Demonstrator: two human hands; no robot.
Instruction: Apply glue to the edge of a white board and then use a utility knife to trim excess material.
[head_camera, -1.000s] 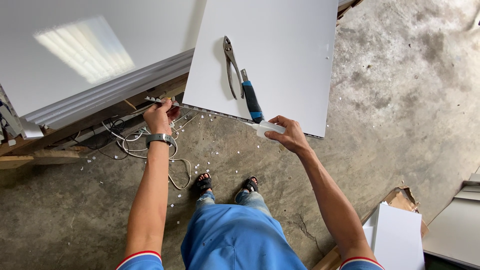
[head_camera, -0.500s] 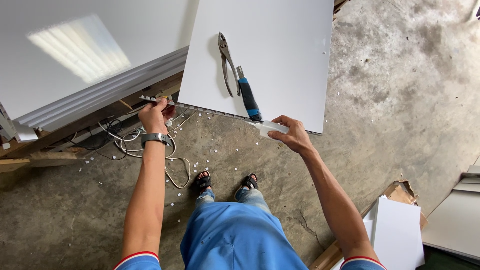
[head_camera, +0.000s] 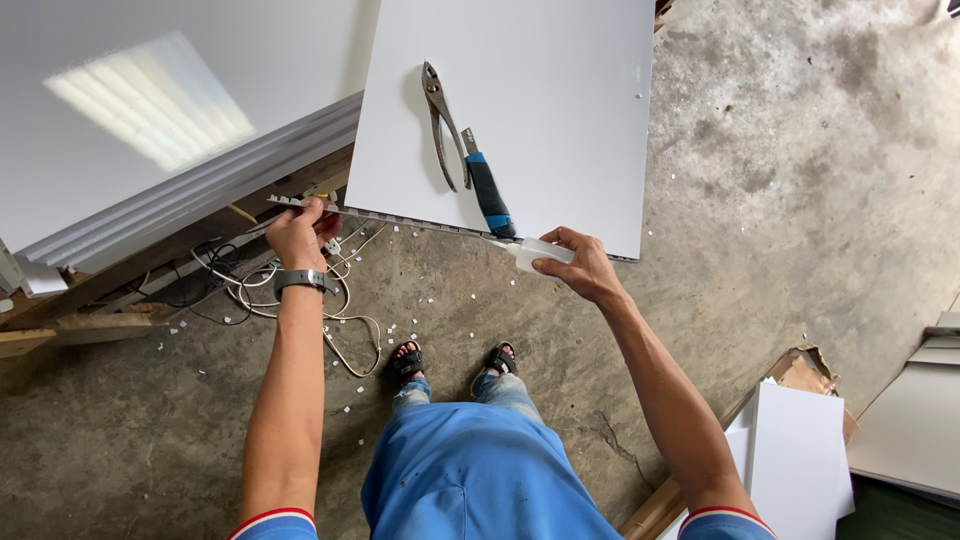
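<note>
A large white panel (head_camera: 560, 90) lies flat in front of me. On it rest grey pliers (head_camera: 440, 125) and a knife with a blue and black handle (head_camera: 488, 190). A thin toothed metal strip (head_camera: 400, 217) runs along the panel's near edge. My left hand (head_camera: 300, 232), with a watch on the wrist, pinches the strip's left end. My right hand (head_camera: 578, 265) grips a small translucent white tube (head_camera: 530, 252) whose tip sits at the strip, just below the knife handle.
A stack of white panels (head_camera: 170, 130) lies on wooden beams at the left. Tangled cables (head_camera: 290, 290) and small white chips litter the concrete floor near my sandalled feet. A cardboard box with white sheets (head_camera: 790, 440) stands at the lower right.
The view has shifted slightly. My left hand has moved a little away from me along the strip's left end. The right hand stays with the tube at the panel edge.
</note>
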